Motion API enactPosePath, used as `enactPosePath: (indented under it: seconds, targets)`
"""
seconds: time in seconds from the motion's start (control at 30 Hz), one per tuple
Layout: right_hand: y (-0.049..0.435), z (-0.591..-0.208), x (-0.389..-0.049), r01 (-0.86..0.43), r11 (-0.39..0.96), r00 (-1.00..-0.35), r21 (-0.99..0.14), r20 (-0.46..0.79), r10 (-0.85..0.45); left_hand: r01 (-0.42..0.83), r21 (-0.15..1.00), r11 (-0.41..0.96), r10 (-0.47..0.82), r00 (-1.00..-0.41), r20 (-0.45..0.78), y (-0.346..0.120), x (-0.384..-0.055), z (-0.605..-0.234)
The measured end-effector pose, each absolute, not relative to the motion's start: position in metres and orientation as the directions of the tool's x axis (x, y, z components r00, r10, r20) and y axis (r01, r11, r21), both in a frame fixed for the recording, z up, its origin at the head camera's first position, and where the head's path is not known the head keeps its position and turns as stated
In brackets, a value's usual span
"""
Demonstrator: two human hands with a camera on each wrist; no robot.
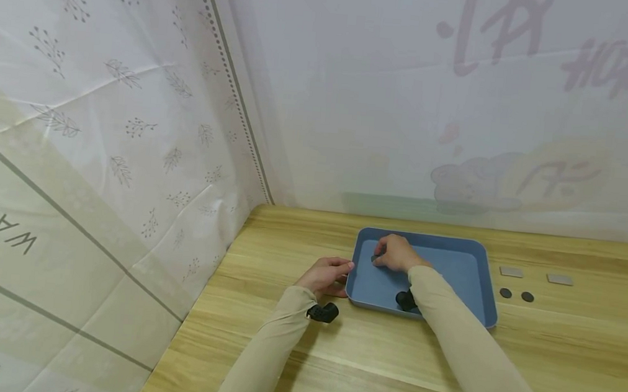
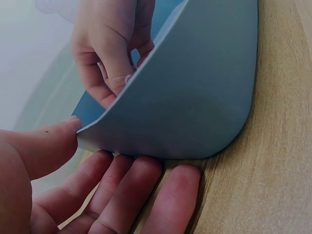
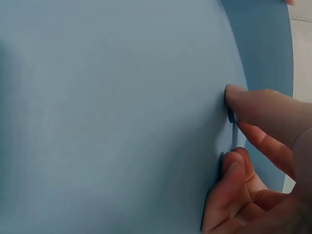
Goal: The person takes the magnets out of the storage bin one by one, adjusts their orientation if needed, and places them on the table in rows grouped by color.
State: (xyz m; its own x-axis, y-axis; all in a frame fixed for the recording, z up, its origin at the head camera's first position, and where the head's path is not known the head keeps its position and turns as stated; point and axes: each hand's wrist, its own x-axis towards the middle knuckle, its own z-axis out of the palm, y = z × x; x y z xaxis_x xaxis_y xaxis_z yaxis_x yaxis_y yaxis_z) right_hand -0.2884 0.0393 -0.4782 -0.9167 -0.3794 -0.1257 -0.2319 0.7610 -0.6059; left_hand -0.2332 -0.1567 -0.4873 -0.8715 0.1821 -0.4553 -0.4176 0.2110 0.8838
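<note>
A blue rectangular tray (image 1: 456, 261) lies on the wooden table. My left hand (image 1: 324, 275) grips its left end; in the left wrist view the thumb (image 2: 53, 141) lies at the rim and the fingers (image 2: 136, 183) touch the lower edge from outside. Inside the tray, near its left wall, my right hand (image 1: 397, 253) pinches a small dark disc (image 3: 228, 108) between thumb and forefinger. The disc stands on edge close to the tray floor; whether it touches the floor, I cannot tell. My other right fingers are curled beside it.
Right of the tray lie two dark round discs (image 1: 505, 293) and two thin grey rectangular pieces (image 1: 511, 272). A printed white cloth (image 1: 356, 100) hangs behind the table, another along the left side. Each wrist carries a black camera (image 1: 323, 312).
</note>
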Motion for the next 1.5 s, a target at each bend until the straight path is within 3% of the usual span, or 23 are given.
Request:
enactPosePath:
  seconds: [0.93,1.5]
  targets:
    - [0.042,-0.474,-0.282,-0.212,0.759,-0.916,-0.615,-0.145,-0.373,-0.425,0.884,0.196,0.167,-0.873,-0.457,-0.156,-0.231,-0.487]
    - [0.053,-0.479,-0.282,-0.202,0.681,-0.92,-0.704,-0.101,-0.378,-0.412,0.887,0.209,0.181,-0.875,-0.449,-0.155,-0.232,-0.487]
